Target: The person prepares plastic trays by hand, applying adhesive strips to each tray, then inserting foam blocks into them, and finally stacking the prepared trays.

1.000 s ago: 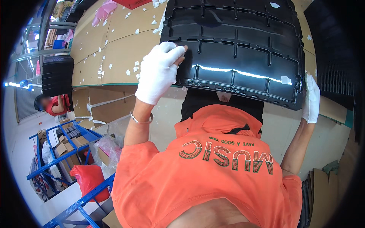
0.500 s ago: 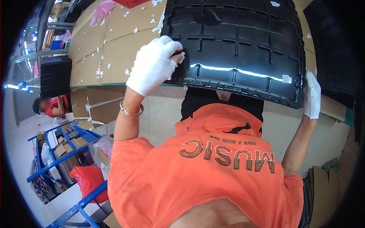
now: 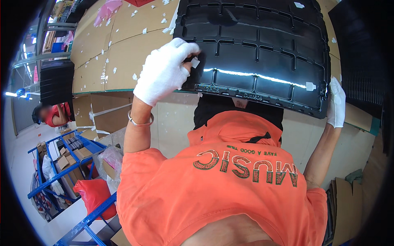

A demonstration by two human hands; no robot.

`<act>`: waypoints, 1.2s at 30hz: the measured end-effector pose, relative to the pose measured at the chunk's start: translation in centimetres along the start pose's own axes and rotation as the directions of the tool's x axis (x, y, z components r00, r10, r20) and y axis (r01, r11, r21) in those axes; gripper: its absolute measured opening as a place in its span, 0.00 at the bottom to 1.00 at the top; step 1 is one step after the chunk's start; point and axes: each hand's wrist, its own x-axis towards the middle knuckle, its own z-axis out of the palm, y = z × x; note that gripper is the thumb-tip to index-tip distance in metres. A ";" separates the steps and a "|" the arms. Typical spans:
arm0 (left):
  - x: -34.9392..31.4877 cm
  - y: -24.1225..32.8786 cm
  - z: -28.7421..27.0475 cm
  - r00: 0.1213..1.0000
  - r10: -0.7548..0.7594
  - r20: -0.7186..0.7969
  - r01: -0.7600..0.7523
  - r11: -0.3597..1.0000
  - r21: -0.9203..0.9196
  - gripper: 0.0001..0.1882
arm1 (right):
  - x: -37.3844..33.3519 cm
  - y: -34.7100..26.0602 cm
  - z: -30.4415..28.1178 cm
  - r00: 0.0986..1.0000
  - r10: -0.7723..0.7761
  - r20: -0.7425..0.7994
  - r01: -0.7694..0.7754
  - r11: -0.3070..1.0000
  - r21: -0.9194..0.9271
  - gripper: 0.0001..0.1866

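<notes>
A glossy black plastic tray with moulded compartments lies before me, its near edge toward my body. At its left side, my left hand in a white glove is closed in a pinch, with a small white paper piece at the fingertips, over the tray's surface. The thumb tip shows bare skin. My right hand, gloved too, lies along the tray's right edge with fingers stretched out; its thumb is hidden. Another white piece sits near the tray's near right corner, and one more lies toward the far end.
Cardboard covers the work surface, strewn with several white scraps. Pink plastic lies at the far left. A blue rack holding boxes and a red bag stands behind on the left. Another person is in the background.
The white piece at my left fingertips has shifted slightly down and left, and the index finger has moved slightly right over the tray. My right hand stays at the tray's edge.
</notes>
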 end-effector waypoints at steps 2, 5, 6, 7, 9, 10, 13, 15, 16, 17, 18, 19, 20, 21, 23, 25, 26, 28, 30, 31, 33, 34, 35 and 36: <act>0.3 0.4 0.2 0.996 0.081 -0.038 -0.077 0.993 0.089 0.04 | -0.1 -0.1 0.3 0.999 0.018 -0.050 -0.018 1.000 0.015 0.20; 0.4 -0.2 0.4 0.988 0.150 -0.044 -0.146 0.986 0.079 0.04 | 0.1 0.0 -0.5 0.999 0.045 0.007 -0.045 0.998 -0.033 0.21; 0.3 -0.3 0.4 0.988 0.149 -0.043 -0.145 0.986 0.078 0.04 | 0.3 0.1 -0.8 0.999 0.046 0.008 -0.046 0.998 -0.035 0.21; 0.3 -0.3 0.4 0.984 0.167 -0.057 -0.162 0.984 0.081 0.04 | 0.4 0.2 -1.0 0.997 0.071 0.024 -0.069 0.994 -0.090 0.24; 0.2 -0.4 0.6 0.980 0.187 -0.068 -0.182 0.980 0.082 0.04 | 0.6 0.3 -1.2 0.994 0.099 0.035 -0.093 0.985 -0.146 0.28; 0.2 -0.5 0.8 0.977 0.199 -0.078 -0.189 0.975 0.116 0.04 | 0.6 0.4 -1.3 0.994 0.104 0.039 -0.097 0.985 -0.139 0.28; 0.0 -0.7 1.2 0.966 0.242 -0.096 -0.220 0.956 0.192 0.04 | 0.6 0.5 -1.2 0.993 0.117 0.029 -0.112 0.985 -0.132 0.27; -0.2 -0.9 1.4 0.957 0.270 -0.104 -0.240 0.941 0.237 0.05 | 0.6 0.5 -1.0 0.992 0.124 0.019 -0.121 0.984 -0.129 0.27; -0.4 -0.9 1.5 0.949 0.281 -0.143 -0.239 0.938 0.252 0.07 | 0.5 0.6 -0.8 0.996 0.092 -0.005 -0.092 0.993 -0.078 0.25; -0.6 -0.9 1.7 0.938 0.294 -0.182 -0.241 0.934 0.265 0.08 | 0.5 0.6 -0.7 0.998 0.061 -0.033 -0.062 0.998 -0.027 0.24; -0.9 -1.0 1.8 0.939 0.294 -0.180 -0.242 0.934 0.264 0.08 | 0.5 0.7 -0.7 0.997 0.063 -0.033 -0.064 0.998 -0.027 0.24; -1.2 -1.1 1.7 0.940 0.268 -0.213 -0.211 0.943 0.256 0.09 | 0.5 0.8 -0.7 0.998 0.050 -0.042 -0.052 0.998 -0.036 0.25; -1.5 -1.3 1.7 0.939 0.240 -0.247 -0.178 0.952 0.248 0.10 | 0.5 0.8 -0.7 0.998 0.036 -0.047 -0.038 0.998 -0.046 0.25; -1.7 -1.3 1.8 0.940 0.237 -0.246 -0.175 0.953 0.249 0.10 | 0.5 0.7 -0.7 0.998 0.037 -0.044 -0.039 0.998 -0.046 0.25; -2.0 -1.4 2.0 0.928 0.202 -0.315 -0.156 0.974 0.165 0.11 | 0.4 0.4 -0.8 0.999 0.047 -0.020 -0.047 0.999 -0.021 0.26; -1.6 -1.1 2.1 0.928 0.184 -0.325 -0.147 0.980 0.137 0.10 | 0.9 1.1 -1.3 0.999 0.039 -0.022 -0.040 0.998 -0.042 0.26; -1.4 -0.8 2.1 0.928 0.166 -0.334 -0.137 0.985 0.109 0.10 | 1.1 1.2 -1.4 0.999 0.031 -0.022 -0.032 0.998 -0.061 0.27; -1.3 -0.1 2.2 0.935 0.103 -0.340 -0.072 0.992 0.102 0.10 | 1.0 1.2 -1.0 0.999 0.024 -0.023 -0.025 0.998 -0.051 0.26; -1.3 0.7 2.5 0.938 0.046 -0.342 -0.015 0.996 0.094 0.12 | 0.8 1.1 -0.9 0.999 0.020 -0.032 -0.021 0.999 -0.038 0.26; -1.2 1.1 2.7 0.936 0.020 -0.353 0.037 0.987 0.155 0.14 | 0.8 1.1 -1.0 0.999 0.026 -0.036 -0.027 0.999 -0.028 0.26; -0.8 1.8 3.2 0.922 -0.017 -0.387 0.107 0.972 0.211 0.16 | 0.8 1.1 -0.9 0.999 0.033 -0.041 -0.034 0.999 -0.012 0.25; -0.7 1.9 3.3 0.922 -0.014 -0.386 0.104 0.971 0.215 0.16 | 0.8 1.0 -0.8 1.000 0.017 -0.012 -0.017 1.000 -0.006 0.24; -0.6 2.1 3.5 0.924 -0.068 -0.376 0.167 0.958 0.235 0.15 | 0.6 0.9 -0.8 1.000 0.003 0.014 -0.003 1.000 -0.003 0.24; -0.6 2.3 3.7 0.922 -0.123 -0.367 0.228 0.939 0.257 0.15 | 0.5 0.7 -0.7 1.000 0.007 0.008 -0.007 1.000 -0.002 0.24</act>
